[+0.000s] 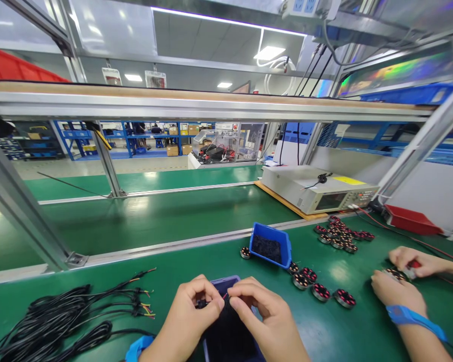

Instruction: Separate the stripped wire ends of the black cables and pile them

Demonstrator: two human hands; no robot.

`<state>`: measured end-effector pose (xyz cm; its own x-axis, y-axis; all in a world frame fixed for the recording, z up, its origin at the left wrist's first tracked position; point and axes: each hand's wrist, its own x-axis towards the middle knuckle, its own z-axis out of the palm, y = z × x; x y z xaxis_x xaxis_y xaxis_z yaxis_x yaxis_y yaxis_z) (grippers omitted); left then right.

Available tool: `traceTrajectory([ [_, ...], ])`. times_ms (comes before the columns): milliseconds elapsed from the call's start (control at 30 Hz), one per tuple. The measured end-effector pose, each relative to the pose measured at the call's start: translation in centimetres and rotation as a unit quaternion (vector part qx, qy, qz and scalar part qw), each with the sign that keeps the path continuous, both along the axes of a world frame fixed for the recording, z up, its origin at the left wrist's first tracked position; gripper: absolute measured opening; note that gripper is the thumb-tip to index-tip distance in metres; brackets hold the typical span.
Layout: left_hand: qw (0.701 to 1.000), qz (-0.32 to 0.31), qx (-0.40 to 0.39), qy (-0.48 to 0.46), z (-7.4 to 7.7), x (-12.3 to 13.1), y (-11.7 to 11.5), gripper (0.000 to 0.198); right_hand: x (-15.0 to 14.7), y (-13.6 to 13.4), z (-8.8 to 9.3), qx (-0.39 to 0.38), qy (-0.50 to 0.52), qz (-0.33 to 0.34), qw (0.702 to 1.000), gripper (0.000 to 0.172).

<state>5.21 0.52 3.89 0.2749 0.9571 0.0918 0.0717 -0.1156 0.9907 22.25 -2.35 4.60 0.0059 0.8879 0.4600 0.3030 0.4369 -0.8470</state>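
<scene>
My left hand [189, 314] and my right hand [266, 314] meet at the bottom centre, both pinched on a small dark part [211, 301] with thin wires that I cannot make out well. They hover over a purple tray [226, 284] holding dark material. A blue wrist strap [138, 348] shows at my left wrist. A bundle of black cables [60, 317] with coloured stripped ends lies to the left on the green mat.
A blue bin [271, 245] of black parts stands ahead. Round red-wound coils [320, 291] lie in a row and a pile [342, 235]. Another person's hands [400, 281], with a blue wristband, work at right. A grey test instrument [320, 191] and red tray [413, 220] sit behind.
</scene>
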Motion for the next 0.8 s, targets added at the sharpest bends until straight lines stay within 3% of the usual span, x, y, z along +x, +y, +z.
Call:
traceTrajectory([
  [200, 0.998, -0.039, -0.037, -0.032, 0.0, 0.1, -0.1, 0.021, 0.9, 0.4, -0.2, 0.079, -0.07, 0.018, 0.994, 0.016],
  [367, 0.996, -0.042, -0.051, -0.053, 0.1, 0.0, -0.1, 0.022, 1.3, 0.6, -0.2, 0.101, -0.086, 0.025, 0.991, 0.022],
  [800, 0.999, -0.043, -0.022, 0.007, 0.8, 0.3, -0.2, 0.014, 0.9, 0.7, -0.2, 0.214, -0.177, -0.007, 0.961, 0.023],
])
